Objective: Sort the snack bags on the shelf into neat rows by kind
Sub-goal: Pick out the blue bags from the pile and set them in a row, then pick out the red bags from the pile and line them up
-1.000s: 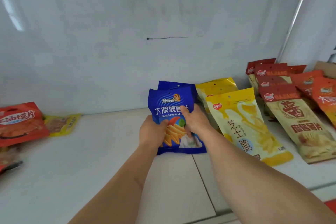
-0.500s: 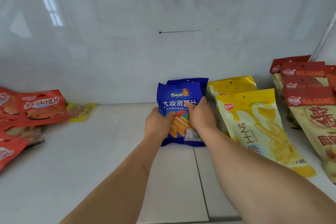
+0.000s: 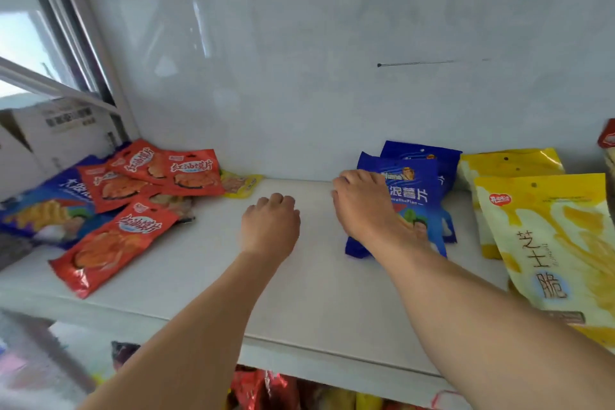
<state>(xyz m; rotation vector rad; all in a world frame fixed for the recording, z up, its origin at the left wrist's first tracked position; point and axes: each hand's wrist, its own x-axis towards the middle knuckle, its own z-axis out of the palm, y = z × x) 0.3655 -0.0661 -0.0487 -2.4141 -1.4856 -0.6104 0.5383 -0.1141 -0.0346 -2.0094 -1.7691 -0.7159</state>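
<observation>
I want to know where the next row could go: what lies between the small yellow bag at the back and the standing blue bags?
In the head view, only bare white shelf lies between the small yellow bag and the blue bags.

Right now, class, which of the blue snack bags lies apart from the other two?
The blue bag at the far left, half buried under red bags. The other two blue bags stand overlapped beside the right hand.

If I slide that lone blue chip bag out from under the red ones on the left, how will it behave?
The blue chip bag looks puffy and glossy, so it is probably light and slippery. The red bags overlapping it would likely drag along or slip off. Its contents are probably fragile.
</observation>
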